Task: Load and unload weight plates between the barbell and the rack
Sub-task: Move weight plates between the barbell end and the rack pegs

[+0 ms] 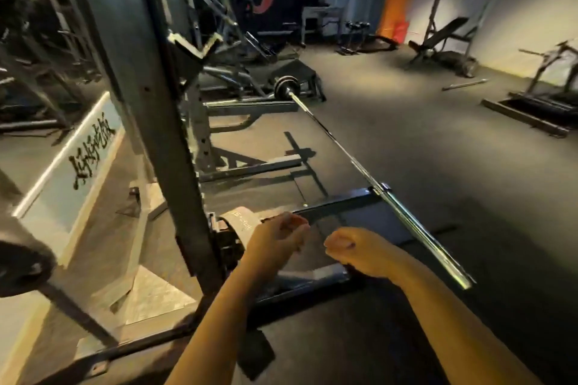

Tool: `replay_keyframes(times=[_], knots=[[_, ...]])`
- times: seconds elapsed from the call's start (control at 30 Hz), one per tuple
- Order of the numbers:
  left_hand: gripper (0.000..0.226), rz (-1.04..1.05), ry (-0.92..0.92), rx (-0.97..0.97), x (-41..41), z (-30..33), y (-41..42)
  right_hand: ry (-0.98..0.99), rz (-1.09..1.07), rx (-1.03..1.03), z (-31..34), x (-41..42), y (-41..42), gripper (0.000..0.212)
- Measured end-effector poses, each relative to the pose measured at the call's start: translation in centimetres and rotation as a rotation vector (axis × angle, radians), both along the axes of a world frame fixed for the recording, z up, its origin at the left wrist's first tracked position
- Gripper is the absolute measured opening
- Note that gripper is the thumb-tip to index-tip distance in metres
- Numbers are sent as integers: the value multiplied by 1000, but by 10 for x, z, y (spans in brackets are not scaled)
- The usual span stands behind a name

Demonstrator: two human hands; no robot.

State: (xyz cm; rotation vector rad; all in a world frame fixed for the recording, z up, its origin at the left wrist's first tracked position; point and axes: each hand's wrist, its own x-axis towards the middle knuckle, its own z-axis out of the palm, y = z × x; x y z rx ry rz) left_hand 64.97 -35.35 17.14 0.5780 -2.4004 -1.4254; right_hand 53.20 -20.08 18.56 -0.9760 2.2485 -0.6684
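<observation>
A long barbell (359,162) lies on the floor, running from near right to far centre. Its near sleeve (438,251) is bare, and dark plates (285,87) sit on its far end. A pale grey weight plate (237,219) hangs low on the rack upright (162,122). My left hand (278,239) is just right of that plate with its fingers curled, and no grip on it shows. My right hand (355,250) hovers beside it as a loose fist holding nothing, left of the bare sleeve.
A black plate (18,262) hangs on a rack peg at the near left. The rack's floor beams (337,205) cross under my hands. Benches (444,40) and a loose bar (466,84) stand far right. A dark rubber floor (422,141) stretches to the right.
</observation>
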Motion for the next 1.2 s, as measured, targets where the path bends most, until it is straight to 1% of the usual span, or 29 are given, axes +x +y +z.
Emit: replay_keyframes(times=[0.13,0.2,0.27,0.37,0.47,0.63,0.73,0.87,1.0,1.07,1.13,1.2], knots=[[7,-138,-53,-9,-66,-22,75,-77,-184,-38,-23,-46,92,12],[8,-187,-92,23,-99,-36,107,-104,-262,-24,-36,-68,131,10],[8,-213,-123,83,-133,-46,132,-129,-306,-10,-46,-94,162,11],[5,-225,-139,155,-175,-57,158,-124,-333,39,-54,-135,193,21],[5,-192,-155,198,-231,-78,180,-105,-345,98,-70,-203,214,24],[11,-126,-277,218,-344,-109,207,-66,-235,231,-100,-329,237,21],[18,-117,-340,246,-396,-109,226,-95,-142,337,-109,-387,259,28],[17,-126,-353,254,-452,-92,239,-101,-93,334,-113,-459,274,28],[16,49,-321,227,-517,-83,259,-93,32,296,-120,-539,271,29],[17,95,-352,201,-553,-87,273,-89,132,298,-125,-582,273,28],[17,97,-401,174,-579,-90,287,-98,222,306,-129,-621,279,29],[14,163,-397,181,-605,-92,307,-137,315,314,-125,-672,291,28]])
